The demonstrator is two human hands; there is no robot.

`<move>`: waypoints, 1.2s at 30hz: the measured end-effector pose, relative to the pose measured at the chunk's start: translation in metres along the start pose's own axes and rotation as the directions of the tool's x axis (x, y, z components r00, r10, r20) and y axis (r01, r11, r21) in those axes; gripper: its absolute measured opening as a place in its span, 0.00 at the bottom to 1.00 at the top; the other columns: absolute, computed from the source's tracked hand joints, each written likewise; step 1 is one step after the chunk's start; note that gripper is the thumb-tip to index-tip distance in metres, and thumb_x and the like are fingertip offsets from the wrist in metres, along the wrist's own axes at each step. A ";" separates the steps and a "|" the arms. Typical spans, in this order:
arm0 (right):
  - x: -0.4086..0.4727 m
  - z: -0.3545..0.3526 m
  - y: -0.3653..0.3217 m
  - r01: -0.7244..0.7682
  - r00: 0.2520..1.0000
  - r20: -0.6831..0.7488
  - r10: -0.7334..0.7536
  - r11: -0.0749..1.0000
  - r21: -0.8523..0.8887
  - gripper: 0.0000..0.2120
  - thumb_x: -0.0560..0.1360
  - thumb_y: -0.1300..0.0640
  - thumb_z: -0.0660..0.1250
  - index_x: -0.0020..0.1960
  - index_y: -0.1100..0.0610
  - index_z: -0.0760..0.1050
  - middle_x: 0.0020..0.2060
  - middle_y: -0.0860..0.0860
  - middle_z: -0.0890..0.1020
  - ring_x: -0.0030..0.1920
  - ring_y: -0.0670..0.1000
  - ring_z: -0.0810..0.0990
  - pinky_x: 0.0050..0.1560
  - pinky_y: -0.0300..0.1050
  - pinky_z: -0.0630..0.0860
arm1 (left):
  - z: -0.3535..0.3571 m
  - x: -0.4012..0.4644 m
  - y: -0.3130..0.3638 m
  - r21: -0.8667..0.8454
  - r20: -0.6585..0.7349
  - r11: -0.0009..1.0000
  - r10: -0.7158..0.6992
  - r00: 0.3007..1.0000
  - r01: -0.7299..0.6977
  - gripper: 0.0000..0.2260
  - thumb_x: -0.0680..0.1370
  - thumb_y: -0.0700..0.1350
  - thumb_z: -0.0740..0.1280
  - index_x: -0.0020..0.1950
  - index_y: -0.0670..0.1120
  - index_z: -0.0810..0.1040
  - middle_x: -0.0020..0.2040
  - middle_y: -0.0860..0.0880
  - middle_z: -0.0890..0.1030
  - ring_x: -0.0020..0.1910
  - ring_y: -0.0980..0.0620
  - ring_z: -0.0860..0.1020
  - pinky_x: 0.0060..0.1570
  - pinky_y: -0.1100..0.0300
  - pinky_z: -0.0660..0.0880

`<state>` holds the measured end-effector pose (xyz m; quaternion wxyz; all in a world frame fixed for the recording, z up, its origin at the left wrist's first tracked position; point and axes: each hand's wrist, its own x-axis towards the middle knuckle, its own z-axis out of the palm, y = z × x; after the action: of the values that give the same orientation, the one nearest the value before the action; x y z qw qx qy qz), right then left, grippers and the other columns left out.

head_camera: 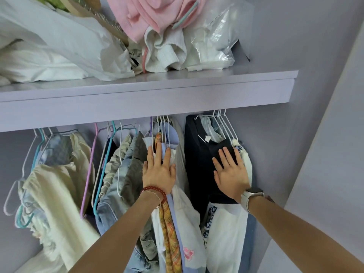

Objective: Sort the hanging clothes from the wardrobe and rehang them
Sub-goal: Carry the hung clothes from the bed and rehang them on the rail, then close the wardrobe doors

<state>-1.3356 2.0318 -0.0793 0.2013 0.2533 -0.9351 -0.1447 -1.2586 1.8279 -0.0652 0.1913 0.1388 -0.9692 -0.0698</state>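
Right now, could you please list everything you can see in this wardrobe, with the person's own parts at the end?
Shelf: one, lilac, across the top above the hanging clothes.
Pink garment: one, piled on the shelf.
White knit garment: one, on the shelf below the pink one.
Clear plastic bag: one, right end of the shelf.
White bedding: a bundle, left of the shelf.
Hangers: many, white, teal and purple, hooked under the shelf.
Cream top: one, hanging left.
Denim garments: light blue, hanging centre-left.
Orange plaid garment: one, hanging centre.
Dark navy garment: one, hanging right.
Left hand: flat on the centre clothes, red bead bracelet.
Right hand: flat on the navy garment, white watch.
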 end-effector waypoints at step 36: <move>-0.399 -0.349 0.149 -0.344 0.197 -0.811 0.550 0.814 0.468 0.20 0.72 0.66 0.55 0.64 0.64 0.69 0.62 0.61 0.71 0.61 0.55 0.68 0.60 0.47 0.65 | -0.299 -0.250 0.294 -0.167 -0.774 0.212 0.577 0.261 -0.963 0.20 0.76 0.43 0.57 0.67 0.41 0.70 0.69 0.39 0.68 0.68 0.41 0.67 0.64 0.49 0.64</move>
<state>-0.9250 2.3090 0.1610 0.6999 0.0221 -0.6920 0.1755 -0.9912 2.1575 0.1765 0.5036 -0.4597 -0.6948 -0.2287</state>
